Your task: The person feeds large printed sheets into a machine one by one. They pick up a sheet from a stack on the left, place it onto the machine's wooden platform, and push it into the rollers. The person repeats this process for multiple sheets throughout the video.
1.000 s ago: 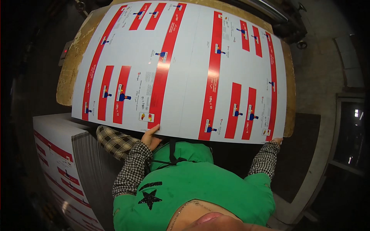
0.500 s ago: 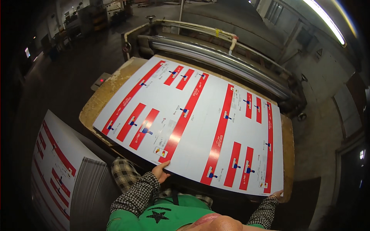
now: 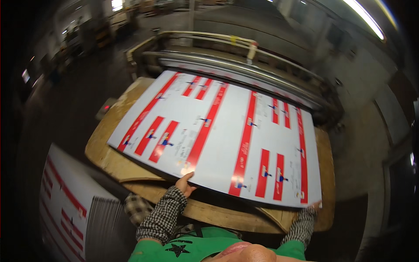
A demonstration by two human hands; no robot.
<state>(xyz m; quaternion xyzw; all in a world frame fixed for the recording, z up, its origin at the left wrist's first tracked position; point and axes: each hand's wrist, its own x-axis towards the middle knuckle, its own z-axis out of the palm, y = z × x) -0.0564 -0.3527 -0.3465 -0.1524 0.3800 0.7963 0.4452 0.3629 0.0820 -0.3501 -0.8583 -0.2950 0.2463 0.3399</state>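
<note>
Printed sheet (image 3: 222,144), one, large, rectangular, glossy white: spreading flat ahead of the fingers, its near edge running from well left of the left hand (image 3: 185,185) to the right hand (image 3: 314,206). The left thumb is pressing on top of that edge, left of its middle; the right fingers are holding the near right corner. Four long red bands are running away from the fingers, the second from the left ending just ahead of the left thumb. Eight short red bars are standing in pairs, two pairs nearer the fingers, two farther off. Small blue figures are marking bands and bars; fine lettering is appearing blurred.
</note>
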